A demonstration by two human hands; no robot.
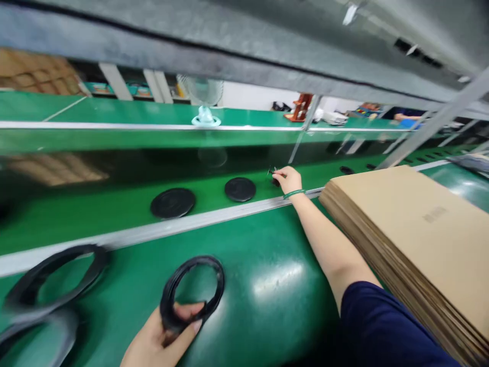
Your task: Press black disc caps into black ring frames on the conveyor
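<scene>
My left hand (162,336) grips a black ring (193,292) at its lower edge, low over the green bench near the front. My right hand (289,179) is stretched out to the conveyor belt, its fingers pinched on a small dark part (273,172) that is too small to make out. A green band sits on that wrist. Two black round discs (172,202) (240,189) lie on the belt left of my right hand.
A stack of flat cardboard sheets (416,239) fills the right side of the bench. More black rings (53,278) lie blurred at the left. A metal rail (229,211) divides bench and belt. A small fan (204,109) stands beyond the belt. Another person's arm (407,118) shows far right.
</scene>
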